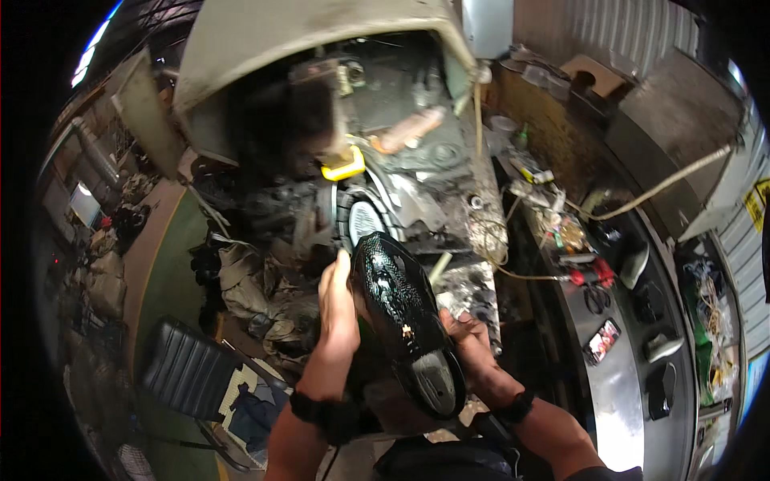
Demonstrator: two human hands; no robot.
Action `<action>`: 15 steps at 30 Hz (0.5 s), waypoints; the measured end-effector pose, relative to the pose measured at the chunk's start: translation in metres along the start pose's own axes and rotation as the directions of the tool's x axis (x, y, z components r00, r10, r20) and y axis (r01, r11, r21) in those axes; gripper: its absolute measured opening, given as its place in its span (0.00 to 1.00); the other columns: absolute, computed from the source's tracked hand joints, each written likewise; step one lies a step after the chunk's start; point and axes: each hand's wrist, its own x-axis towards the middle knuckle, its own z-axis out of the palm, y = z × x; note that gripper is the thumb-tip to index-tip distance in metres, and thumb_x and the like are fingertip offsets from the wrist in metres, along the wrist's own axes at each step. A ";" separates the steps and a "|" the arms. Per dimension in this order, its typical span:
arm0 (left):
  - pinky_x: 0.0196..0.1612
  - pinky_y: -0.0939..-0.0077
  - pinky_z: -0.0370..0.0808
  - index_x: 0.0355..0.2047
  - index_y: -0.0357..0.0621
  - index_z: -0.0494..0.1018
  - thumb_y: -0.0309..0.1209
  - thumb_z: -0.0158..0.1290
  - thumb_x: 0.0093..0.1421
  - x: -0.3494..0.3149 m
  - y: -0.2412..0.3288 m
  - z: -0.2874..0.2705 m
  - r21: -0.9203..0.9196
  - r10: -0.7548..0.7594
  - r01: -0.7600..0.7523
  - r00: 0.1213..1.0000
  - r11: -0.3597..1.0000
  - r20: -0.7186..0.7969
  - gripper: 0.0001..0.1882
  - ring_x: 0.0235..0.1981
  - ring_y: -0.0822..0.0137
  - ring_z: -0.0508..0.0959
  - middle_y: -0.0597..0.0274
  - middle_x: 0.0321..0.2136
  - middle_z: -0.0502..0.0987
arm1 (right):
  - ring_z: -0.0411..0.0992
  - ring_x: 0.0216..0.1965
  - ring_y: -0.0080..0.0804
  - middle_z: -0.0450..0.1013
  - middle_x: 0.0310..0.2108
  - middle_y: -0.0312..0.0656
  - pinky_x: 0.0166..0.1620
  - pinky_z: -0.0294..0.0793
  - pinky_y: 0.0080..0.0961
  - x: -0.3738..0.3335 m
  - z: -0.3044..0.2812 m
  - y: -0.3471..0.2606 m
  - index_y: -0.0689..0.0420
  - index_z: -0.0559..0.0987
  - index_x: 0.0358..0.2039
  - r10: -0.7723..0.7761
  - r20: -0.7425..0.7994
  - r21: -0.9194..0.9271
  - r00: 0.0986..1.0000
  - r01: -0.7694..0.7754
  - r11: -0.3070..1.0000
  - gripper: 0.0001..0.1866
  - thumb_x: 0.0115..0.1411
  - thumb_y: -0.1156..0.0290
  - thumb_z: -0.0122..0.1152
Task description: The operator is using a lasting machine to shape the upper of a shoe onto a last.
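Observation:
A glossy black shoe (393, 293) with a textured upper lies between my two hands, toe pointing away from me and its open heel end towards me. My left hand (338, 303) presses along the shoe's left side near the toe. On the other side, my right hand (472, 341) grips it near the heel. Just past the toe is a pale, round-ended machine part (365, 220) with a dark curved rim; whether the shoe touches it I cannot tell. Above that part sits a bright yellow piece (343, 166) on the machine.
A pale hood (313, 36) arches over the dirty machine. To the right, a metal bench (611, 401) carries a phone (601, 341), a red-handled tool (592, 274) and several shoes (662, 345). A black chair (183, 367) stands at the left, beside crumpled cloth or sacking (247, 280).

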 end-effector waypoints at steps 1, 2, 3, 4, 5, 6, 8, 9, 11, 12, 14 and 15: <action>0.49 0.67 0.74 0.48 0.40 0.75 0.50 0.42 0.71 -0.004 0.001 -0.012 -0.120 -0.122 0.127 0.992 0.985 0.043 0.25 0.41 0.64 0.79 0.58 0.41 0.80 | 0.76 0.32 0.20 0.80 0.35 0.34 0.36 0.77 0.21 0.017 0.009 0.011 0.57 0.82 0.38 0.002 0.003 0.054 1.000 -0.002 0.999 0.07 0.67 0.69 0.60; 0.55 0.65 0.72 0.53 0.40 0.73 0.50 0.40 0.71 -0.012 0.003 -0.022 -0.228 -0.236 0.253 0.967 0.940 0.097 0.27 0.47 0.62 0.78 0.56 0.47 0.79 | 0.76 0.33 0.21 0.80 0.35 0.35 0.36 0.78 0.21 0.034 0.018 0.022 0.57 0.82 0.39 0.008 0.010 0.108 1.000 -0.009 0.994 0.07 0.67 0.70 0.59; 0.55 0.63 0.72 0.53 0.41 0.73 0.51 0.40 0.70 -0.023 0.007 -0.024 -0.312 -0.248 0.277 0.960 0.909 0.130 0.27 0.47 0.61 0.78 0.56 0.47 0.79 | 0.77 0.33 0.23 0.80 0.34 0.37 0.36 0.79 0.21 0.046 0.033 0.026 0.59 0.82 0.40 0.029 0.002 0.103 1.000 -0.029 0.994 0.07 0.67 0.71 0.58; 0.55 0.62 0.73 0.53 0.42 0.73 0.51 0.41 0.70 -0.031 0.012 -0.019 -0.387 -0.258 0.310 0.949 0.868 0.183 0.27 0.47 0.60 0.78 0.57 0.47 0.79 | 0.77 0.32 0.24 0.80 0.33 0.37 0.35 0.80 0.22 0.062 0.033 0.036 0.60 0.81 0.40 -0.019 0.011 0.124 1.000 0.017 0.992 0.07 0.67 0.72 0.59; 0.54 0.61 0.73 0.52 0.43 0.74 0.48 0.41 0.70 -0.029 0.012 -0.021 -0.416 -0.276 0.342 0.938 0.843 0.211 0.25 0.46 0.59 0.79 0.58 0.47 0.79 | 0.77 0.31 0.24 0.80 0.33 0.38 0.34 0.80 0.24 0.074 0.038 0.039 0.60 0.81 0.40 -0.022 0.011 0.104 1.000 0.021 0.994 0.07 0.67 0.71 0.59; 0.54 0.60 0.74 0.51 0.43 0.74 0.47 0.41 0.70 -0.024 0.004 -0.027 -0.448 -0.353 0.392 0.920 0.804 0.171 0.24 0.45 0.58 0.79 0.58 0.46 0.79 | 0.77 0.30 0.24 0.80 0.33 0.38 0.33 0.80 0.25 0.083 0.042 0.040 0.61 0.81 0.40 -0.027 0.008 0.085 1.000 0.027 0.996 0.08 0.67 0.70 0.59; 0.54 0.59 0.75 0.52 0.42 0.74 0.45 0.40 0.70 -0.005 -0.012 -0.037 -0.484 -0.450 0.464 0.880 0.742 0.154 0.23 0.46 0.57 0.79 0.57 0.47 0.79 | 0.77 0.30 0.25 0.79 0.33 0.39 0.33 0.81 0.26 0.094 0.055 0.041 0.61 0.80 0.40 -0.024 -0.032 0.091 0.999 0.027 0.996 0.08 0.67 0.69 0.60; 0.54 0.59 0.75 0.52 0.42 0.74 0.45 0.40 0.70 0.006 -0.020 -0.041 -0.488 -0.447 0.467 0.879 0.737 0.165 0.23 0.46 0.57 0.79 0.57 0.47 0.79 | 0.77 0.30 0.25 0.79 0.32 0.39 0.32 0.81 0.27 0.099 0.061 0.040 0.61 0.80 0.40 -0.012 -0.072 0.106 0.997 0.020 0.994 0.09 0.67 0.68 0.60; 0.55 0.59 0.75 0.52 0.41 0.73 0.45 0.40 0.71 0.023 -0.032 -0.044 -0.468 -0.493 0.451 0.869 0.760 0.038 0.23 0.47 0.56 0.79 0.56 0.47 0.79 | 0.78 0.30 0.27 0.79 0.32 0.40 0.33 0.82 0.29 0.104 0.079 0.033 0.62 0.79 0.41 -0.015 -0.098 0.126 0.995 0.027 0.992 0.10 0.66 0.67 0.61; 0.55 0.59 0.75 0.52 0.41 0.73 0.45 0.40 0.71 0.028 -0.035 -0.047 -0.472 -0.495 0.456 0.868 0.754 0.048 0.23 0.47 0.56 0.79 0.56 0.47 0.79 | 0.78 0.30 0.28 0.78 0.32 0.40 0.34 0.82 0.30 0.109 0.084 0.030 0.62 0.78 0.42 -0.006 -0.097 0.158 0.995 0.021 0.987 0.11 0.66 0.67 0.61; 0.57 0.59 0.73 0.55 0.43 0.73 0.45 0.39 0.72 0.039 -0.036 -0.046 -0.531 -0.393 0.442 0.895 0.723 0.211 0.23 0.50 0.57 0.78 0.56 0.50 0.78 | 0.78 0.31 0.27 0.78 0.34 0.40 0.35 0.83 0.31 0.125 0.081 0.032 0.61 0.78 0.43 -0.028 -0.154 0.114 0.988 0.046 0.992 0.10 0.66 0.69 0.60; 0.57 0.59 0.73 0.56 0.42 0.72 0.45 0.40 0.72 0.050 -0.042 -0.049 -0.542 -0.414 0.472 0.879 0.695 0.235 0.23 0.51 0.57 0.77 0.56 0.51 0.78 | 0.78 0.32 0.27 0.78 0.35 0.39 0.36 0.83 0.31 0.131 0.079 0.030 0.60 0.78 0.43 -0.019 -0.154 0.111 0.988 0.037 0.993 0.09 0.66 0.69 0.60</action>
